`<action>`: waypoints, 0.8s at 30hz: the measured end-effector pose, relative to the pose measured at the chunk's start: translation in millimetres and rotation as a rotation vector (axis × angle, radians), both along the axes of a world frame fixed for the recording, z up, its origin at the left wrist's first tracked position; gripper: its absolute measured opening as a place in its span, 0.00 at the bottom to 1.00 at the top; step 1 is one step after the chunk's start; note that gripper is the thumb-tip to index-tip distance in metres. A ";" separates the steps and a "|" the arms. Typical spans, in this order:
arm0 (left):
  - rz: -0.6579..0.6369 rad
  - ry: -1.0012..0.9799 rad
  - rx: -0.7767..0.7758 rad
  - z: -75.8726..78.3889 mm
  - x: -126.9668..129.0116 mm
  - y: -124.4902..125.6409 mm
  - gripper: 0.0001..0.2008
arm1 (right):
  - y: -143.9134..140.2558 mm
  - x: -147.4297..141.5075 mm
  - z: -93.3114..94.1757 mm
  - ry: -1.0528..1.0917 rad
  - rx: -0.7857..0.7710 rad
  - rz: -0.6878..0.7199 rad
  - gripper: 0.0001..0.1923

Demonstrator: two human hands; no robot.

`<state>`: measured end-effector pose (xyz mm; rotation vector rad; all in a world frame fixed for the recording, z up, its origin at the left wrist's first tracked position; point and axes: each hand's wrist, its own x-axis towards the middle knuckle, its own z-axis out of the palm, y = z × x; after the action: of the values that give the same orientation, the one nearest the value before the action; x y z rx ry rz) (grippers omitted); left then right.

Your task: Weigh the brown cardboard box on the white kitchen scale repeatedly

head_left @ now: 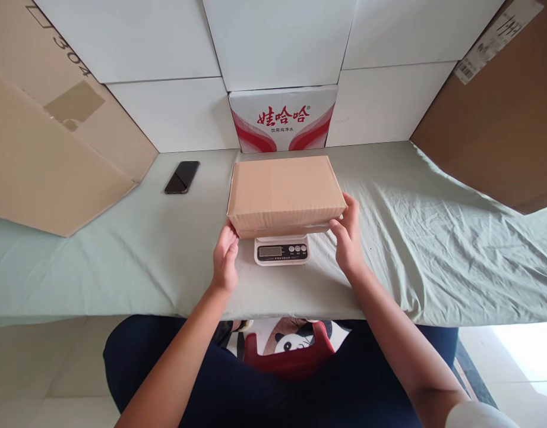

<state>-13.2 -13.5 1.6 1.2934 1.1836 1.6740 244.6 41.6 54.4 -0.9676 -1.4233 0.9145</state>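
A closed brown cardboard box [284,187] sits on or just over a small white digital scale [282,260]. Only the scale's front panel, with its display and buttons, shows; its platform is hidden beneath the box, so I cannot tell whether the two touch. At the near left corner, my left hand [225,258] grips the box with the fingers partly behind its side. My right hand [348,235] grips the opposite near corner, thumb on the front face and fingers along the right side. The scale's display looks blank.
A black smartphone [182,177] lies at the left on the green cloth [166,261]. Behind stands a white and red carton [283,119] against white panels. Large cardboard sheets flank the table, one at the left [54,160] and one at the right [500,119].
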 end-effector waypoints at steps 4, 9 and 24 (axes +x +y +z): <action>-0.018 0.009 0.006 1.2 0.6 0.9 0.35 | 1.0 0.2 -3.6 -0.002 0.011 0.006 0.29; -0.023 0.010 0.024 2.4 1.7 1.7 0.34 | 1.6 1.5 -9.5 -0.015 0.014 0.005 0.29; -0.047 0.025 0.065 3.9 3.2 -0.7 0.34 | -1.6 -0.9 -4.7 -0.009 0.029 -0.010 0.33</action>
<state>-10.0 -14.2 5.5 1.3749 1.1126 1.6793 243.8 40.0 49.7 -0.9574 -1.4347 0.8812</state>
